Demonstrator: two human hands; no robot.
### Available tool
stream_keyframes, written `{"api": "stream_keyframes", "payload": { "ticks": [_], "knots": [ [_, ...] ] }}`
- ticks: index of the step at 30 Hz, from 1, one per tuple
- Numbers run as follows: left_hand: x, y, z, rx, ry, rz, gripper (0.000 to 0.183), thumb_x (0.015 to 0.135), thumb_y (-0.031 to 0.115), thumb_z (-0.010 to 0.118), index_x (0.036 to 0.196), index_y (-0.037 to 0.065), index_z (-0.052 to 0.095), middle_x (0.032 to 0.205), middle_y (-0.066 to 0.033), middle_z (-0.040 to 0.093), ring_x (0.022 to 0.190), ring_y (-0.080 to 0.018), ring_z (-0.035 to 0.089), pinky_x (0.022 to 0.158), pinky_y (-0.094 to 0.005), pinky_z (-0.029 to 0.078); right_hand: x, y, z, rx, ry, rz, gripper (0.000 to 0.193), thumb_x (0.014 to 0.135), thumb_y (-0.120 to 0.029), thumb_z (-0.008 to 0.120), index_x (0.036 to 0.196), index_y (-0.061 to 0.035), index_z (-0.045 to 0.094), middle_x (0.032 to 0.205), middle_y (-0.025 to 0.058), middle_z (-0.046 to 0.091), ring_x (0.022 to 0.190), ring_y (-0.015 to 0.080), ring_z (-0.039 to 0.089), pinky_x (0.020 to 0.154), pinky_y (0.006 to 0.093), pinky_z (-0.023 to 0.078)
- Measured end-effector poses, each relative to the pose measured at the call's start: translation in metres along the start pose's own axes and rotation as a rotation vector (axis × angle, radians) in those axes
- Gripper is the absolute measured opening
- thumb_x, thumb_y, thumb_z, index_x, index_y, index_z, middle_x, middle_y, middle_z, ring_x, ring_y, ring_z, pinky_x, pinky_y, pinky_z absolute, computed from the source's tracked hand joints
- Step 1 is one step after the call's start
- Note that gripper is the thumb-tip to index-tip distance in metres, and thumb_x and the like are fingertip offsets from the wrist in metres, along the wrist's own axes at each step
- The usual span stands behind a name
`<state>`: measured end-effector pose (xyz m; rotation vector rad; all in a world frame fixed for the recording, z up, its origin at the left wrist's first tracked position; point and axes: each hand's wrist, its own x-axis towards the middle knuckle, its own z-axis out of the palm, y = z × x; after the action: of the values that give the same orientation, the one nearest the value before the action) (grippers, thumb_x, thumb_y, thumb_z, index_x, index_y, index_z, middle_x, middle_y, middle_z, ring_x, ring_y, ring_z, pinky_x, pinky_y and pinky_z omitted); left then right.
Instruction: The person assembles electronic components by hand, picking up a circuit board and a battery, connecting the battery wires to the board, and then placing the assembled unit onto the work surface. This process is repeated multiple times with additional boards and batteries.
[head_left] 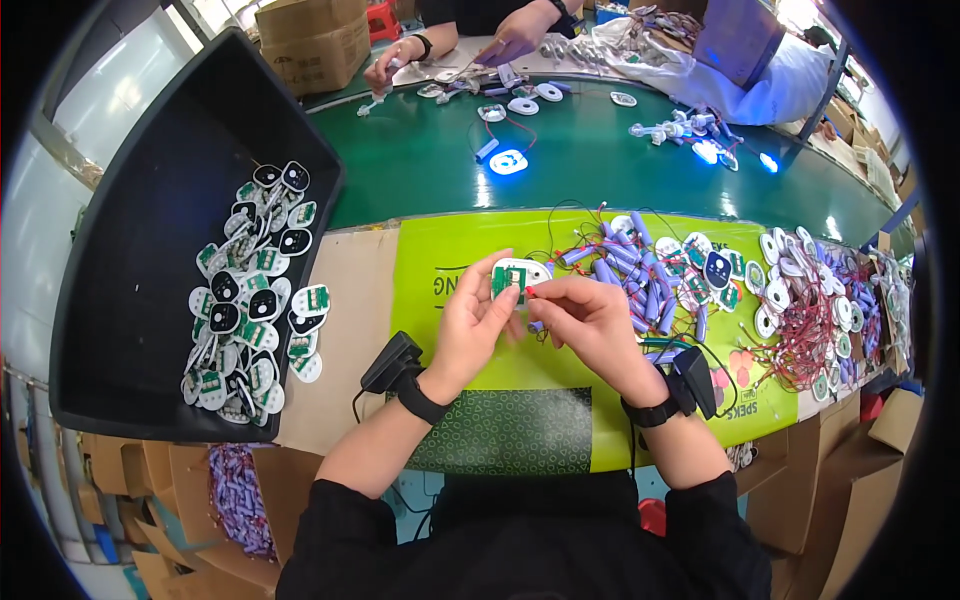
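Observation:
My left hand (pixel 474 318) grips a white oval plate with a green circuit board (pixel 513 278) on it, thumb pressed on the board's lower edge. My right hand (pixel 598 325) pinches a small red wire plug (pixel 531 292) against the board's right side. Whether the plug is seated in the board, I cannot tell. Just beyond my right hand lies a pile of purple cylindrical batteries (pixel 625 262) with thin red and black wires. More plates with green boards (pixel 697 248) lie at the right of that pile.
A large black bin (pixel 130 290) at left holds many white-and-black plates (pixel 262 305). Right, ring-shaped white parts (pixel 775 290) lie among tangled red wires (pixel 800 350). Across the green belt (pixel 400 160), another person's hands (pixel 515 35) handle parts. A lit plate (pixel 508 162) glows blue.

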<state>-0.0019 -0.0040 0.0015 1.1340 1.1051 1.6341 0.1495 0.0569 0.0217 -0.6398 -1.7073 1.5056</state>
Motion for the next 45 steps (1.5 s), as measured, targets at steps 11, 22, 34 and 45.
{"api": "stream_keyframes", "payload": {
  "ticks": [11, 22, 34, 45],
  "knots": [
    [-0.008, 0.007, 0.002, 0.096, 0.023, 0.013, 0.024, 0.094, 0.011, 0.048, 0.117, 0.007, 0.051, 0.085, -0.0026, 0.057, 0.049, -0.0033, 0.046, 0.042, -0.0184, 0.035, -0.002, -0.013, -0.011, 0.157, -0.072, 0.067, 0.008, 0.079, -0.004, 0.069, 0.085, -0.0007, 0.064, 0.072, 0.0030, 0.065, 0.055, 0.0050, 0.057, 0.044, 0.0165, 0.038],
    [-0.008, 0.000, 0.002, 0.163, -0.062, 0.067, 0.019, 0.095, 0.013, 0.046, 0.108, 0.005, 0.057, 0.086, -0.0006, 0.058, 0.056, -0.0024, 0.046, 0.048, -0.0165, 0.036, 0.000, -0.008, -0.015, -0.001, -0.076, 0.027, 0.012, 0.082, -0.004, 0.067, 0.093, -0.0003, 0.065, 0.073, 0.0004, 0.064, 0.059, 0.0022, 0.054, 0.049, 0.0175, 0.042],
    [-0.009, -0.005, -0.001, 0.563, -0.075, 0.303, 0.018, 0.088, 0.006, 0.056, 0.106, 0.004, 0.058, 0.096, -0.0073, 0.060, 0.072, -0.0100, 0.059, 0.057, -0.0211, 0.047, -0.008, 0.000, -0.003, -0.395, 0.038, -0.170, 0.008, 0.082, -0.011, 0.063, 0.085, -0.0042, 0.065, 0.065, 0.0096, 0.061, 0.051, 0.0196, 0.060, 0.047, 0.0310, 0.045],
    [-0.001, -0.007, 0.003, 0.022, -0.073, -0.089, 0.044, 0.093, 0.005, 0.046, 0.135, 0.004, 0.032, 0.104, -0.0063, 0.054, 0.073, -0.0072, 0.053, 0.052, -0.0177, 0.039, 0.006, 0.020, -0.011, -0.456, 0.088, -0.258, 0.006, 0.082, -0.005, 0.062, 0.086, -0.0006, 0.063, 0.073, 0.0078, 0.060, 0.063, 0.0150, 0.055, 0.055, 0.0274, 0.043]
  ]
}}
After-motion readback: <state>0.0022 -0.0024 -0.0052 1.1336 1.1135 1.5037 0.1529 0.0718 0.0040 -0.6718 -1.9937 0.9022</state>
